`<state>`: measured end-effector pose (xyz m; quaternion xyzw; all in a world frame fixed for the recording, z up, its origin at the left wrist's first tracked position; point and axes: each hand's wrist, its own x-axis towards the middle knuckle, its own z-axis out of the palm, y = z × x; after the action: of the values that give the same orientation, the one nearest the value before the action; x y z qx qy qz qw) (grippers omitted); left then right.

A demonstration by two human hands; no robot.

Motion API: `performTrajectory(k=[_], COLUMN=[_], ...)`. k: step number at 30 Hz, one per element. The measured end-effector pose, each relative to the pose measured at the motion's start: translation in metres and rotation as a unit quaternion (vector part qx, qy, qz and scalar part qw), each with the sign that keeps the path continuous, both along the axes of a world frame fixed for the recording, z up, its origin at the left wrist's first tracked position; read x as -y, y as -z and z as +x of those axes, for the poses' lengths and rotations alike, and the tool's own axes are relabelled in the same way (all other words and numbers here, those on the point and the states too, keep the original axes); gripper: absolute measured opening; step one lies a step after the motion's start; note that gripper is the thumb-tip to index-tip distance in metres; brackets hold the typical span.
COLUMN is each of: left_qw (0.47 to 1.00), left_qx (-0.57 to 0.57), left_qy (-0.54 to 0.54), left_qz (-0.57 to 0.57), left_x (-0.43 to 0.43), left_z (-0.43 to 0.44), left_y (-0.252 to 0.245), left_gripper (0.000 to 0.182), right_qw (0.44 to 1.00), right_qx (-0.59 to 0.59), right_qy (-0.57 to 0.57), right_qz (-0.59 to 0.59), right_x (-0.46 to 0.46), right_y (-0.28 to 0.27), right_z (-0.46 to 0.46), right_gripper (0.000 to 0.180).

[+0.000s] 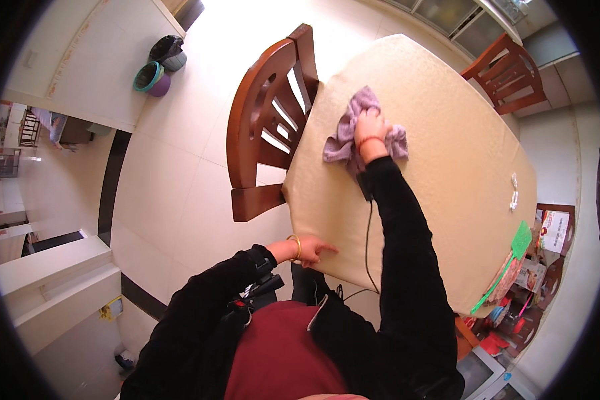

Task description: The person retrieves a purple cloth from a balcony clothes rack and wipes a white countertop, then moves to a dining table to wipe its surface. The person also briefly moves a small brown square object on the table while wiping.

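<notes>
My right hand (372,131) presses a bunched purple cloth (347,131) onto the tan tablecloth (445,150) that covers the table, towards its far left part. Folds of the cloth stick out on both sides of the hand. My left hand (310,250) rests at the near left edge of the table, a finger extended over the tablecloth, with nothing held. A gold-coloured bangle circles the left wrist, and a thin reddish band the right one. A black cable hangs from a dark device at the right wrist.
A wooden chair (240,120) stands against the table's left side, another (512,80) at the far right. A green fly swatter (521,240) lies at the right edge, near a small white object (514,192). Two waste bins (158,86) (175,61) stand by the wall.
</notes>
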<state>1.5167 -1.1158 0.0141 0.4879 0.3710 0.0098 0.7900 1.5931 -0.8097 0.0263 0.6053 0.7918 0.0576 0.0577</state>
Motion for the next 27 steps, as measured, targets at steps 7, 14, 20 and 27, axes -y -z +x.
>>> performTrajectory(k=[7,14,20,27], left_qw=[1.000,1.000,1.000,1.000], left_qx=[0.004,-0.010,-0.007,-0.012], left_qy=[0.021,0.010,0.001,0.008], left_qz=[-0.007,-0.001,0.009,-0.002], left_x=[-0.006,-0.003,-0.003,-0.005], left_z=[0.000,0.000,0.001,0.001], left_y=[-0.005,-0.003,-0.002,-0.006], left_gripper=[0.075,0.076,0.076,0.077], right_qw=[0.995,0.999,0.964,0.992], right_qx=[0.010,0.011,0.019,-0.001], right_qy=[-0.087,0.016,-0.260,-0.113], right_qz=[-0.046,-0.046,-0.043,-0.050], right_x=[0.129,-0.032,0.110,0.166], right_y=[-0.005,0.001,-0.020,-0.020], right_z=[0.058,-0.008,0.025,0.208], right_gripper=[0.029,0.027,0.029,0.046])
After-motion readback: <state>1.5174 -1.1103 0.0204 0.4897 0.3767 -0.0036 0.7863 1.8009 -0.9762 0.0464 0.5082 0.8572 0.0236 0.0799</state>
